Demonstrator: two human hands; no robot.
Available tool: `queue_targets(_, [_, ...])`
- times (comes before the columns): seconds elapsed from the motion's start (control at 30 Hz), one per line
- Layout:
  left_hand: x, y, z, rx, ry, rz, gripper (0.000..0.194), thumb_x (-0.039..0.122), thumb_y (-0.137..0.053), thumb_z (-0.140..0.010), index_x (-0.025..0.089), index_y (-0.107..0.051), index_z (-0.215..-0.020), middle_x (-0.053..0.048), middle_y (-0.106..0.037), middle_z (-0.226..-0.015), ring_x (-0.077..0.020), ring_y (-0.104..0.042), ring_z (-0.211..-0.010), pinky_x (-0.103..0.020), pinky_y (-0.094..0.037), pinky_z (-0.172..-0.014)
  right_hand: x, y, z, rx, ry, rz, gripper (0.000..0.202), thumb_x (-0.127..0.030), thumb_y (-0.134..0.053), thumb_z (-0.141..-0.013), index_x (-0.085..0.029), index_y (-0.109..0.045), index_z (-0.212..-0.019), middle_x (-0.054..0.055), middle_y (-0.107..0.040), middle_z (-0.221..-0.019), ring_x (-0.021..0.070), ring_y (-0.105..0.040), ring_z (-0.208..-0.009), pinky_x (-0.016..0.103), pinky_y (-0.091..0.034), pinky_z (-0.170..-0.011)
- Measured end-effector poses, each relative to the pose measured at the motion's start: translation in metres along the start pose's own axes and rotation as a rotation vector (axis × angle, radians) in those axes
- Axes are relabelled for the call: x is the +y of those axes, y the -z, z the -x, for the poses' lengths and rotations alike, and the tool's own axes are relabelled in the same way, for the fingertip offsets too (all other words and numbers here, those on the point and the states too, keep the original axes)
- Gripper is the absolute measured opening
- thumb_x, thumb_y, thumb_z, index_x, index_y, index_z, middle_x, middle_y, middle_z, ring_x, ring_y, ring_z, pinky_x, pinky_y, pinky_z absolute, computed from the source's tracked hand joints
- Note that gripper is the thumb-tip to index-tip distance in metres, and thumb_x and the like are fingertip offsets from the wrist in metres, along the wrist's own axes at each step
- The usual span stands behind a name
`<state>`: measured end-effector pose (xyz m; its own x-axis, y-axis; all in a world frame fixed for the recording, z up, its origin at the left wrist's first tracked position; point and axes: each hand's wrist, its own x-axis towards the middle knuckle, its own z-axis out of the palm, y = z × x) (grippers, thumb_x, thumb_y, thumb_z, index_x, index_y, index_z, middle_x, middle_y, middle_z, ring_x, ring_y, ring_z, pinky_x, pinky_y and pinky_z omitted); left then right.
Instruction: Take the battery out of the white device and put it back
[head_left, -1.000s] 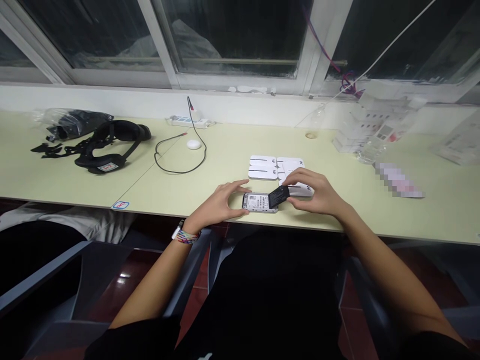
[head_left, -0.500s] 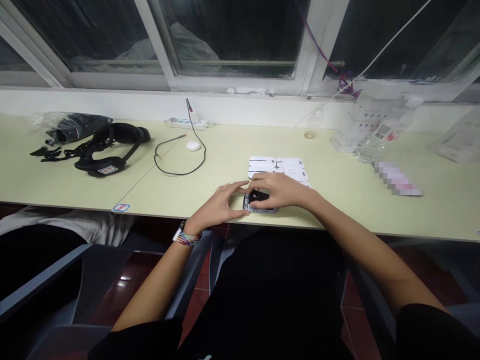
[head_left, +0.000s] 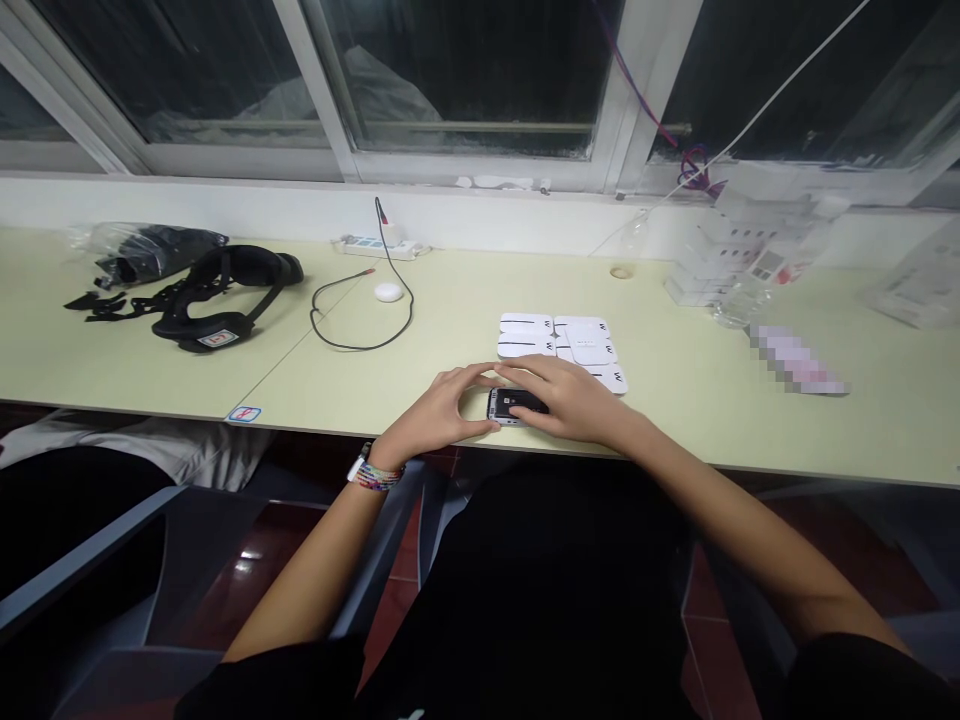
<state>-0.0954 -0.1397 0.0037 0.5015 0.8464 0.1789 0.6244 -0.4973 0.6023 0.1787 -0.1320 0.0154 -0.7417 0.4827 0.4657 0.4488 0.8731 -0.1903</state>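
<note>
A small silver-edged phone (head_left: 493, 407) with its back off lies near the table's front edge. A black battery (head_left: 508, 401) with a small light square mark lies flat in it. My left hand (head_left: 437, 410) curves round the phone's left end, thumb at the near corner and fingers at the far side. Over the right end is my right hand (head_left: 577, 402), its thumb on the battery and its fingers reaching across the far edge; it hides that end. Just beyond lie several white rounded cards (head_left: 526, 345) with black marks.
On the left are a black headset (head_left: 225, 300) and a plastic bag (head_left: 154, 250). A black cable (head_left: 360, 348) loops around a white oval object (head_left: 388, 292) below a power strip (head_left: 382, 246). White boxes (head_left: 694, 270), a clear bottle (head_left: 742, 300) and a blurred pinkish item (head_left: 799, 362) stand or lie right.
The battery went from tilted in my right hand's pinch to lying flat in the phone. My right hand has lowered and flattened over it, its fingers stretching forward. My left hand stayed put.
</note>
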Motion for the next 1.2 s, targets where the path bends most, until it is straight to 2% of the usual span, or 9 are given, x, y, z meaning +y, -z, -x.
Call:
queue_targets(0.13, [0.0,0.0,0.0,0.003,-0.011,0.0,0.085,0.047,-0.086,-0.092,0.036,-0.046,-0.166,-0.005,-0.063,-0.161,-0.0343,-0.054,-0.15,-0.05,-0.04,-0.125,-0.015,-0.016,0.023,-0.076,0.064,0.017,0.077,-0.048,-0.059,-0.113,-0.02,-0.029,-0.178,0.016,-0.046,-0.176,0.0342,-0.041,-0.166,0.063,-0.039,-0.135])
queue_targets(0.3, [0.004,0.002,-0.001,-0.034,-0.007,-0.003,0.081,0.049,-0.084,-0.094,0.036,-0.047,-0.164,-0.004,-0.071,-0.152,-0.0346,-0.055,-0.148,-0.052,-0.038,-0.126,-0.014,-0.007,0.046,-0.031,-0.031,0.021,0.049,-0.043,-0.056,-0.115,-0.023,-0.062,-0.159,0.009,-0.066,-0.161,0.0337,-0.047,-0.163,0.066,-0.038,-0.134])
queue_targets(0.4, [0.003,0.004,-0.001,-0.04,0.008,0.007,0.08,0.049,-0.084,-0.094,0.038,-0.048,-0.164,-0.002,-0.072,-0.151,-0.0351,-0.053,-0.148,-0.053,-0.039,-0.126,0.005,0.013,0.048,0.115,-0.173,0.052,0.033,-0.034,-0.053,-0.113,-0.023,-0.083,-0.119,0.009,-0.084,-0.126,0.0349,-0.067,-0.138,0.061,-0.054,-0.117])
queue_targets(0.53, [0.004,0.005,-0.001,-0.051,0.023,0.011,0.079,0.051,-0.084,-0.094,0.039,-0.048,-0.163,0.001,-0.072,-0.152,-0.0349,-0.051,-0.148,-0.052,-0.039,-0.125,0.043,0.041,0.033,0.163,-0.609,0.209,0.032,-0.037,-0.054,-0.106,-0.022,-0.076,-0.09,0.013,-0.08,-0.099,0.0335,-0.072,-0.103,0.047,-0.057,-0.083])
queue_targets(0.63, [0.005,0.005,-0.001,-0.053,0.027,0.013,0.078,0.051,-0.084,-0.094,0.04,-0.049,-0.163,0.002,-0.072,-0.152,-0.0341,-0.051,-0.148,-0.051,-0.039,-0.126,0.067,0.052,0.017,0.04,-0.909,0.312,0.042,-0.055,-0.059,-0.101,-0.018,-0.074,-0.115,0.018,-0.076,-0.118,0.0355,-0.071,-0.101,0.045,-0.052,-0.08])
queue_targets(0.73, [0.005,0.005,-0.001,-0.054,0.03,0.015,0.077,0.051,-0.084,-0.094,0.04,-0.049,-0.162,0.001,-0.072,-0.152,-0.034,-0.051,-0.148,-0.051,-0.039,-0.126,0.081,0.051,0.008,-0.087,-1.016,0.308,0.069,-0.07,-0.062,-0.095,-0.017,-0.065,-0.138,0.021,-0.074,-0.126,0.0386,-0.071,-0.103,0.046,-0.052,-0.082])
queue_targets(0.97, [0.003,0.005,-0.001,-0.051,0.015,0.016,0.077,0.052,-0.083,-0.094,0.039,-0.049,-0.163,-0.001,-0.072,-0.151,-0.035,-0.052,-0.148,-0.054,-0.039,-0.125,0.096,0.036,0.02,0.137,-0.814,0.039,0.07,-0.035,-0.07,-0.085,-0.017,-0.06,-0.152,0.019,-0.078,-0.124,0.0385,-0.074,-0.108,0.047,-0.059,-0.084])
queue_targets(1.1, [0.002,0.005,-0.001,-0.042,0.008,0.009,0.081,0.052,-0.083,-0.094,0.037,-0.046,-0.165,-0.003,-0.073,-0.15,-0.0359,-0.052,-0.149,-0.055,-0.039,-0.125,0.079,0.027,0.021,0.298,-0.509,-0.035,0.047,-0.022,-0.056,-0.094,-0.02,-0.067,-0.14,0.015,-0.079,-0.127,0.0355,-0.074,-0.113,0.055,-0.059,-0.098])
queue_targets(1.2, [0.002,0.004,-0.001,-0.039,0.011,0.001,0.082,0.053,-0.083,-0.093,0.036,-0.047,-0.164,-0.004,-0.073,-0.15,-0.0359,-0.052,-0.15,-0.053,-0.039,-0.125,0.054,0.019,0.021,0.246,-0.223,-0.012,0.036,-0.017,-0.048,-0.103,-0.022,-0.069,-0.131,0.014,-0.078,-0.126,0.032,-0.074,-0.113,0.051,-0.061,-0.095])
